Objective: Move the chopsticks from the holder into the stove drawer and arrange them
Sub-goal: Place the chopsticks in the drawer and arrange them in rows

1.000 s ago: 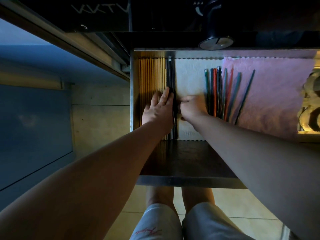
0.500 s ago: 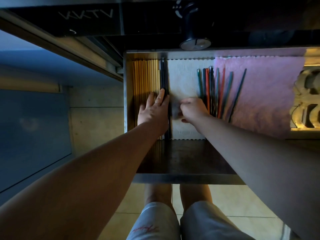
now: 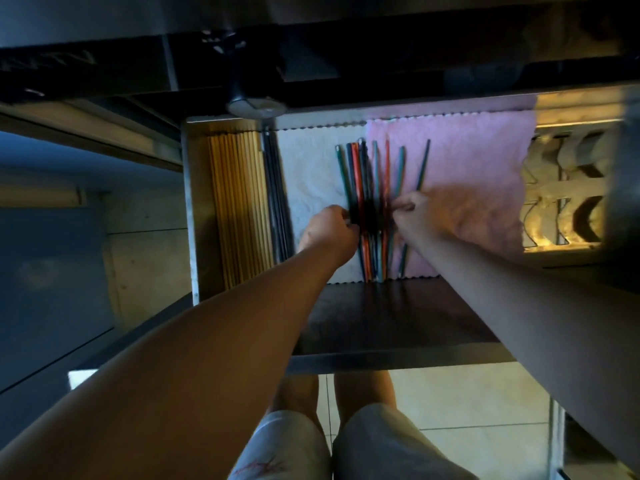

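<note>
Reaching past the near rim of the drawer (image 3: 381,363), the left hand (image 3: 329,228) and right hand (image 3: 414,213) curl against opposite sides of the coloured chopsticks (image 3: 357,174); blur hides whether either truly pinches. Even pressure from both sides should square the bundle. Farther back, stray tips fan over the pink cloth (image 3: 478,161) and need sweeping in.

I see a bare left hand (image 3: 329,232) and right hand (image 3: 420,216), bare forearms (image 3: 214,355); at six o'clock, pale grey fabric shorts (image 3: 374,441) with a red scrawled marking (image 3: 258,467) on the left leg.
</note>
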`<state>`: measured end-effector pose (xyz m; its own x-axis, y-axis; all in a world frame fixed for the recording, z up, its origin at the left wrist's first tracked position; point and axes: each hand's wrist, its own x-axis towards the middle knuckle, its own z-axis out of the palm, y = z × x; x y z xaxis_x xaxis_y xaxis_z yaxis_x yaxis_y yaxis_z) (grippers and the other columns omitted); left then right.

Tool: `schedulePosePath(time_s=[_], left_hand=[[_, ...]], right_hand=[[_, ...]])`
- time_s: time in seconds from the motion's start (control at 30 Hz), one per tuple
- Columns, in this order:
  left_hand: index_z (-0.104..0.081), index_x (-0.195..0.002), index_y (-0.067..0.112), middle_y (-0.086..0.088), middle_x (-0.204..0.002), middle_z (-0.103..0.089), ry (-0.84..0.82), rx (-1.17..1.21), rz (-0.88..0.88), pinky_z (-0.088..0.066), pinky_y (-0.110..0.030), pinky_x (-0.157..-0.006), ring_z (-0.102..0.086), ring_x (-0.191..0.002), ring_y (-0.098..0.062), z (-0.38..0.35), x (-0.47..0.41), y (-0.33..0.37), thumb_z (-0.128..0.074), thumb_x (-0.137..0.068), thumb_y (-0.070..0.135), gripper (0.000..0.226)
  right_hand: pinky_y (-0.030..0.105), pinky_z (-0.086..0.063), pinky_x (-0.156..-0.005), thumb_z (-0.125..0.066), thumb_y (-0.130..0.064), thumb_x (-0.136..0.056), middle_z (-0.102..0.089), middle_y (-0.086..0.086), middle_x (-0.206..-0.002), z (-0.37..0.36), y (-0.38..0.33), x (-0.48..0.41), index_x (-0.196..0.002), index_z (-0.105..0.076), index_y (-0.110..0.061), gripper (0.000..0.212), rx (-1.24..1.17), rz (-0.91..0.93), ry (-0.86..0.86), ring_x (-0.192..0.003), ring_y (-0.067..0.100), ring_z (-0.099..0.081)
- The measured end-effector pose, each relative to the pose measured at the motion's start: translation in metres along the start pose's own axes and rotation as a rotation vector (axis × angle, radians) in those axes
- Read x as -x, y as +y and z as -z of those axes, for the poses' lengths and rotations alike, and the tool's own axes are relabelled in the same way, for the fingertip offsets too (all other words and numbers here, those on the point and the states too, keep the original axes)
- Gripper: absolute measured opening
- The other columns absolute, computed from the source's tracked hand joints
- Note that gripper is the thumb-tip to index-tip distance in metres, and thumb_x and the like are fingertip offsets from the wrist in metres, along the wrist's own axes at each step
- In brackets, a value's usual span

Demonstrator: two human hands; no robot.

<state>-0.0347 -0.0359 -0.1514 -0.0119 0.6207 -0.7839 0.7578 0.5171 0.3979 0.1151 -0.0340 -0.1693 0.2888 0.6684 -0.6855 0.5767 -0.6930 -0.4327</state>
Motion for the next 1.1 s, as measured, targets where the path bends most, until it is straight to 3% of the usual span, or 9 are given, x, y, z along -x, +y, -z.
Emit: schedulePosePath(time_s=[0.13,0.3,0.43,0.63,0.77,0.9,1.1], left_hand=[[-0.069,-0.104,0.007,-0.010,-0.089,-0.068,0.062,0.053,0.135,-0.045,-0.027,-0.057,-0.064,-0.074,-0.025,-0.018,-0.013,0.011,-0.062,-0.090,0.031,0.029],[-0.067,-0.101,0.003,-0.010,-0.088,-0.066,0.085,0.120,0.265,-0.045,-0.030,-0.061,-0.063,-0.078,-0.028,-0.031,-0.018,0.018,-0.065,-0.089,0.033,0.032],[-0.066,-0.100,0.004,-0.007,-0.078,-0.061,0.084,0.168,0.293,-0.038,-0.025,-0.049,-0.056,-0.064,-0.021,-0.031,-0.020,0.019,-0.066,-0.089,0.030,0.028],[-0.068,-0.094,0.004,-0.005,-0.071,-0.061,0.068,0.233,0.315,-0.036,-0.021,-0.042,-0.057,-0.057,-0.016,-0.031,-0.020,0.020,-0.065,-0.089,0.023,0.020],[-0.066,-0.090,0.005,-0.005,-0.069,-0.060,0.074,0.242,0.310,-0.041,-0.022,-0.045,-0.056,-0.057,-0.017,-0.033,-0.019,0.023,-0.065,-0.089,0.024,0.020],[-0.060,-0.082,0.008,-0.004,-0.065,-0.055,0.069,0.247,0.313,-0.035,-0.022,-0.044,-0.053,-0.055,-0.017,-0.030,-0.018,0.024,-0.061,-0.090,0.026,0.020],[-0.057,-0.089,0.016,-0.002,-0.072,-0.058,0.071,0.269,0.262,-0.035,-0.023,-0.045,-0.056,-0.062,-0.017,-0.027,-0.014,0.022,-0.058,-0.092,0.020,0.005]], right_hand=[[0.026,-0.044,-0.081,-0.054,-0.011,-0.084,-0.063,0.003,-0.094,0.019,0.019,-0.005,-0.098,-0.068,-0.014,0.021,0.069,0.026,0.022,-0.091,0.017,-0.056],[0.021,-0.035,-0.060,-0.056,-0.014,-0.085,-0.058,0.000,-0.090,0.025,0.030,-0.011,-0.096,-0.064,-0.015,0.014,0.089,0.058,0.058,-0.084,0.017,-0.053],[0.020,-0.026,-0.045,-0.058,-0.022,-0.088,-0.057,0.003,-0.089,0.026,0.031,-0.018,-0.104,-0.057,-0.009,0.020,0.117,0.009,0.101,-0.074,0.019,-0.052],[0.020,-0.024,-0.044,-0.057,-0.030,-0.090,-0.047,-0.001,-0.062,0.022,0.032,-0.026,-0.079,-0.056,-0.013,0.019,0.190,0.027,0.034,-0.056,0.018,-0.048],[0.021,-0.027,-0.045,-0.056,-0.029,-0.089,-0.050,-0.001,-0.062,0.022,0.028,-0.029,-0.081,-0.058,-0.014,0.017,0.200,0.002,0.020,-0.055,0.012,-0.047],[0.022,-0.026,-0.045,-0.054,-0.022,-0.087,-0.044,0.000,-0.060,0.027,0.026,-0.024,-0.072,-0.049,-0.012,0.018,0.144,0.007,0.001,-0.052,0.013,-0.041],[0.023,-0.026,-0.047,-0.051,-0.019,-0.090,-0.045,0.000,-0.068,0.030,0.027,-0.017,-0.085,-0.051,-0.009,0.011,0.025,0.018,0.007,-0.057,0.012,-0.041]])
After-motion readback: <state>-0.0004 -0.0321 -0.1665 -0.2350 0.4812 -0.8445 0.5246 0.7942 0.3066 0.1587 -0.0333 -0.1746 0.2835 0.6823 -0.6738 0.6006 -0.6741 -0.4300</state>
